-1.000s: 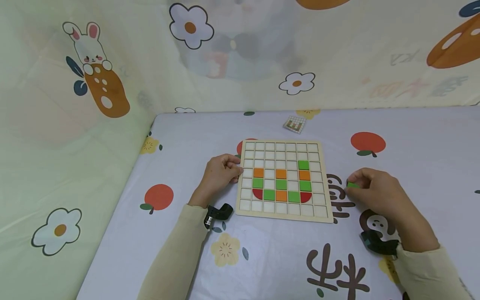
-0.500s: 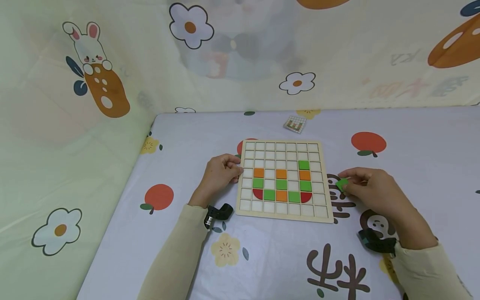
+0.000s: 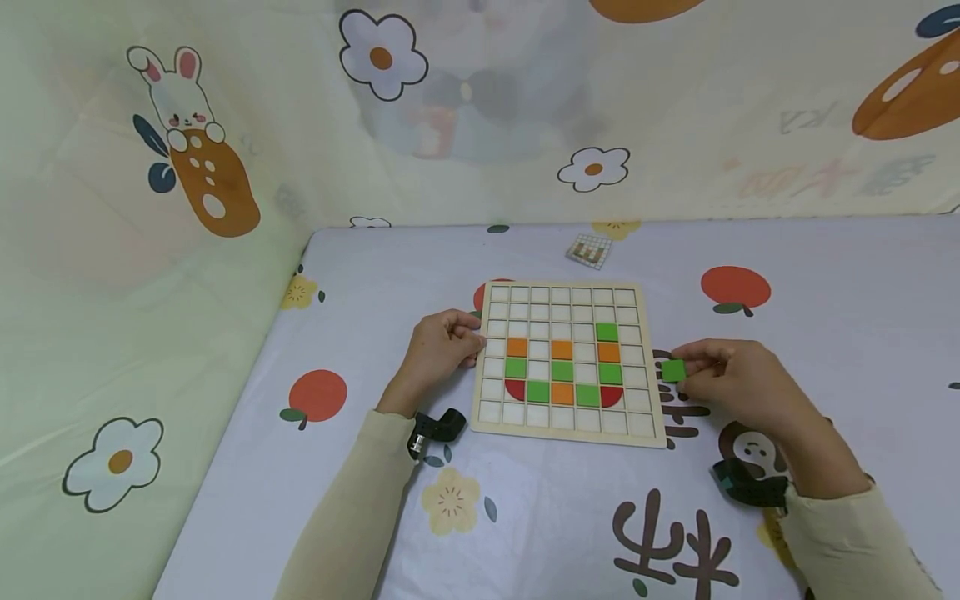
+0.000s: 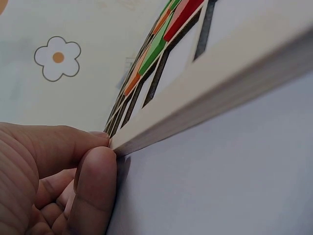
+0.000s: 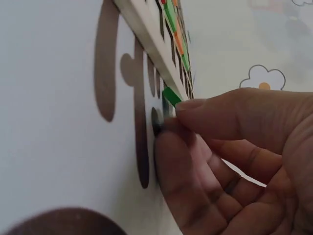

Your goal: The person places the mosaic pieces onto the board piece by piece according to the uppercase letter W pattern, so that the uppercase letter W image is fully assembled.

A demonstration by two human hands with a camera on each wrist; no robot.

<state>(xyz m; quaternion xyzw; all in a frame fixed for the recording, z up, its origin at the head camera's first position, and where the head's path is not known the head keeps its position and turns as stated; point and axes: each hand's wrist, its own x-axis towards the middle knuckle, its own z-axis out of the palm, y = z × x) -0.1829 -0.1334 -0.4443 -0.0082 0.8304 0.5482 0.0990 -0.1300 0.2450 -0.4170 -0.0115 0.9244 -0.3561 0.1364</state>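
A square wooden grid board (image 3: 568, 421) lies on the table, with green, orange and red tiles set in its middle and lower cells. My left hand (image 3: 441, 350) holds the board at its left edge; in the left wrist view the index finger and thumb (image 4: 95, 181) meet at the wooden rim. Just off the board's right side, my right hand (image 3: 742, 383) pinches a square green tile (image 3: 672, 371) between thumb and fingers. The right wrist view shows part of this green tile (image 5: 171, 97) sticking out past the fingertips, close to the rim.
Behind the board lies a small pattern card (image 3: 588, 250) with a printed grid. A printed cloth (image 3: 525, 517) covers the table, and a patterned curtain (image 3: 480, 183) hangs at the back and left. Each wrist wears a small black camera (image 3: 437, 425).
My right hand has moved slightly left toward the board. The green tile, mostly hidden before, has turned and now shows its flat face. The left hand stays at the edge.
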